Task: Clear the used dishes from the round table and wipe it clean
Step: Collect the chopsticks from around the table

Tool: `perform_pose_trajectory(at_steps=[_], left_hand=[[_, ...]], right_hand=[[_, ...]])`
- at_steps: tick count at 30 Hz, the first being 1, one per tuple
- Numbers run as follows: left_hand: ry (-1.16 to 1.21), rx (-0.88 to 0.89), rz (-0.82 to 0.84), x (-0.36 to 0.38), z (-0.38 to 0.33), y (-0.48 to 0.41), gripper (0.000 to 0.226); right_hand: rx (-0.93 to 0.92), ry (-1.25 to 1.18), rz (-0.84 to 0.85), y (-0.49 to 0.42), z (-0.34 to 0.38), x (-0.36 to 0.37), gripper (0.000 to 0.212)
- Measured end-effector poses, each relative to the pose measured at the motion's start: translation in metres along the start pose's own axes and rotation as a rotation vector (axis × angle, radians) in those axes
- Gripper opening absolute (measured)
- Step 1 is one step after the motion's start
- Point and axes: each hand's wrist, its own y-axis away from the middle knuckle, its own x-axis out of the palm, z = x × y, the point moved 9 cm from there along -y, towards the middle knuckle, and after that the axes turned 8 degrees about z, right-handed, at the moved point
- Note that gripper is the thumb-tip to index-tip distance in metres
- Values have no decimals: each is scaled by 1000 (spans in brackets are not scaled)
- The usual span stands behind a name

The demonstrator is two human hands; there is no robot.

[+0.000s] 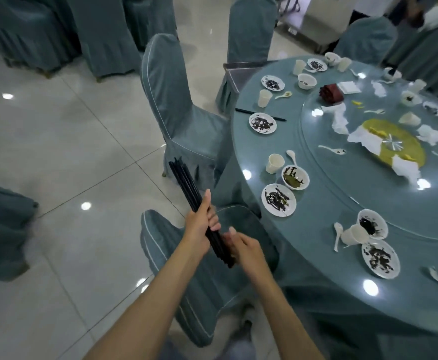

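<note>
Many plates [279,200] and cups [274,163] are waiting on the table [316,224] at right, while the left hand [199,222] and right hand [243,246] are gripping gathered chopsticks [184,178].

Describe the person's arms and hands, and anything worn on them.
The left forearm and right forearm are bare, with no sleeves in view. The left hand and right hand wear no gloves; no watch, ring or bracelet shows.
</note>
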Motion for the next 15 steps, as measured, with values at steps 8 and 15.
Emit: perform_pose_trajectory(at_steps=[8,15], left_hand=[[164,22,57,-24,-67,1,51],[59,-29,136,-8,-73,-26,53]], right_hand=[[40,-846,-358,-18,33,93,55],[-32,-909,-534,-50,57,84,45]])
